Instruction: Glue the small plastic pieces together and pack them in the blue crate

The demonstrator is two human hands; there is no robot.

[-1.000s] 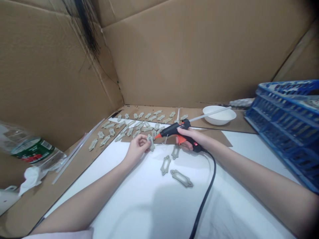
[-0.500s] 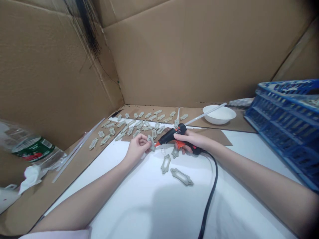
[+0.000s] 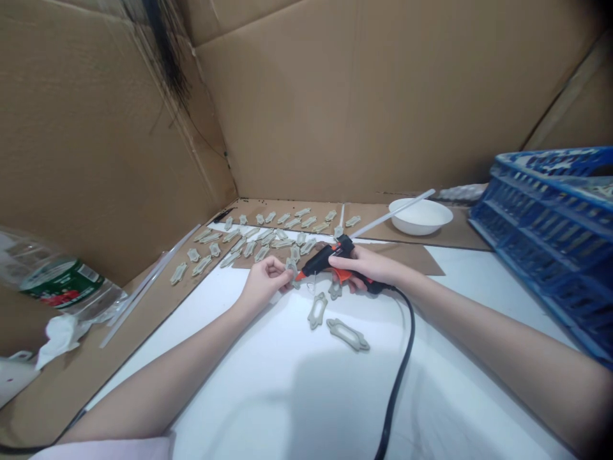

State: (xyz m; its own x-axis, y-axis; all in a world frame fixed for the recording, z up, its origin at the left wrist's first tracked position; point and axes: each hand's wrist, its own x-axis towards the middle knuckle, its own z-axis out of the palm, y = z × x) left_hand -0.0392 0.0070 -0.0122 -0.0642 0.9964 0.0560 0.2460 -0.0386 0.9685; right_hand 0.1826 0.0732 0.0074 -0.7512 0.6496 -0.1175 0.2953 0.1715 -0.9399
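The left hand (image 3: 265, 281) is pinching a small grey-green openwork piece (image 3: 293, 271) between the thumb and fingers, which are closing on its side, with the other fingers curling in toward the palm. The piece is standing roughly upright just above the white table (image 3: 230, 396), near the middle of the view. The right hand (image 3: 366, 265) is gripping a black and orange glue gun (image 3: 325, 259), its fingers wrapping around the handle by the orange trigger and its thumb lying along the body; how hard they are pressing, I cannot tell. The orange nozzle is pointing left at the held piece, so near that I cannot tell whether the two are touching. A translucent glue stick (image 3: 383, 220) is jutting from the back of the gun and crossing in front of a white bowl (image 3: 421, 220), while a black cord (image 3: 401, 377) is curving down toward the near edge.

Under the gun hand a loose piece (image 3: 335, 291) is lying partly hidden, and two more, a slanting piece (image 3: 317, 310) and a longer piece (image 3: 347, 335), are resting closer to the wearer. Many similar pieces (image 3: 292, 223) are spreading over the far and left parts of the surface. A blue crate (image 3: 546, 236) is standing at the right, and a clear bottle with a green label (image 3: 64, 281) is lying at the left beside a crumpled white tissue (image 3: 62, 338)
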